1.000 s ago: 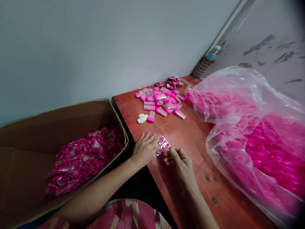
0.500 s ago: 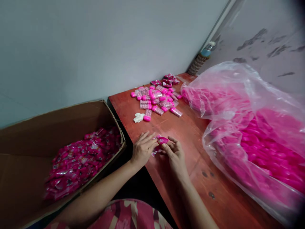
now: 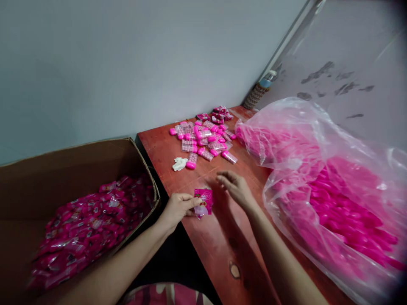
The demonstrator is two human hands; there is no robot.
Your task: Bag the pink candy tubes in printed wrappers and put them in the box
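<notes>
My left hand (image 3: 178, 209) pinches a pink printed plastic packet (image 3: 206, 199) by its left edge, holding it over the table's near left edge. Clear film shows at the packet's lower end; whether anything is inside I cannot tell. My right hand (image 3: 234, 186) is apart from it, above the table to the right, with loosely curved fingers and nothing visible in them. Beyond both hands lies a heap of small clear containers with bright pink caps (image 3: 203, 134), filled with pale pink beads or candies.
On the left, a cardboard box (image 3: 144, 169) holds many pink packets (image 3: 92, 224). A large clear bag (image 3: 273, 190) of pink plastic pieces covers the right of the red table (image 3: 203, 250). A crumpled white scrap (image 3: 179, 164), several dark pink packets (image 3: 219, 113) and a wrapped bottle (image 3: 259, 91) sit farther back.
My right hand has let go of the pink packet and moved up and right. The left hand keeps the packet, now showing its printed face, slightly lower and left. The view has shifted a little.
</notes>
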